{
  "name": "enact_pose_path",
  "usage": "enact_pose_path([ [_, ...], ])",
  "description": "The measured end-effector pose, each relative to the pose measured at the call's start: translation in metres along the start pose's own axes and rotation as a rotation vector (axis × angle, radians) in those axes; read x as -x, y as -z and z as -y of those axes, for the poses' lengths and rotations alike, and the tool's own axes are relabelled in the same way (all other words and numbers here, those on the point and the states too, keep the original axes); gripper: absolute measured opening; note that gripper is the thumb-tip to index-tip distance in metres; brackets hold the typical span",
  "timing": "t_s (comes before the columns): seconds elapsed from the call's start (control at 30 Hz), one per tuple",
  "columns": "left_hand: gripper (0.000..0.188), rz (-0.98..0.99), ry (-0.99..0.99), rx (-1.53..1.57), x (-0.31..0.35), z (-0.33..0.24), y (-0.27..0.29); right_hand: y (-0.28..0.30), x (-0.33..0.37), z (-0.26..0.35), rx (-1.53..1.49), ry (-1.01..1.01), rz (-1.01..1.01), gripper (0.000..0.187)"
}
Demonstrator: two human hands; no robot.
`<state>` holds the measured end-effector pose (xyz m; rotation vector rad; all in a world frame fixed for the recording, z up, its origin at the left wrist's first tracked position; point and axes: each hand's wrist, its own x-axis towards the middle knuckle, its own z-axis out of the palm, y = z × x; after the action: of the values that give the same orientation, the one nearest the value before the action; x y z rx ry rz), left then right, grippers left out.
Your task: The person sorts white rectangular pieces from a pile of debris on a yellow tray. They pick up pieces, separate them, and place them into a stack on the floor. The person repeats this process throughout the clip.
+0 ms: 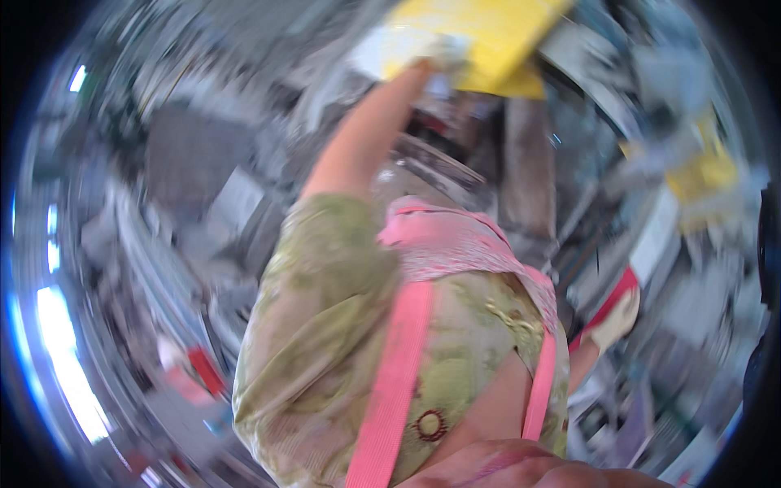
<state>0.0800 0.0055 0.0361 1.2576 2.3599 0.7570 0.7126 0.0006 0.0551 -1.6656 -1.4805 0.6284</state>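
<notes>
My left arm reaches forward to the top of the view. The gloved left hand, smeared by motion, is closed at the near edge of a yellow sheet-like piece with a whitish patch at its left. The piece runs out past the top of the view. Low on the right, beside my body, is my right hand in a pale glove. It lies against a red strip that continues into a pale band; blur hides how its fingers are set.
A brown plank-like piece stretches from under the yellow piece toward my body. Another yellow object lies at the right. Grey, blurred clutter surrounds me, with a dark flat panel and a red block at the left.
</notes>
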Motion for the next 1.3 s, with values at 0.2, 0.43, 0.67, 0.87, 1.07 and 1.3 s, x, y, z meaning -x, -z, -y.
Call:
enact_pose_path([
  [0.2, 0.064, 0.073, 0.102, 0.503, 0.009, 0.019, 0.008, 0.026, -0.006, -0.054, 0.001, -0.039, -0.172, 0.039],
  [0.43, 0.076, -0.095, 0.080, 0.231, 0.018, 0.012, 0.009, 0.004, -0.069, -0.090, 0.391, 0.165, -0.149, 0.049],
  [0.67, 0.084, -0.335, 0.197, -0.186, 0.047, -0.020, -0.015, -0.064, -0.199, -0.055, 0.895, 0.138, 0.037, 0.079],
  [0.87, 0.081, -0.363, 0.262, -0.111, 0.066, -0.055, -0.002, -0.103, -0.223, -0.032, 0.929, -0.080, 0.113, 0.083],
  [1.07, 0.075, -0.381, 0.214, -0.165, 0.057, -0.040, -0.007, -0.100, -0.203, -0.034, 0.936, -0.010, 0.069, 0.075],
  [1.3, 0.073, -0.338, 0.233, -0.121, 0.063, -0.049, -0.001, -0.073, -0.158, -0.037, 0.919, 0.018, 0.122, 0.073],
])
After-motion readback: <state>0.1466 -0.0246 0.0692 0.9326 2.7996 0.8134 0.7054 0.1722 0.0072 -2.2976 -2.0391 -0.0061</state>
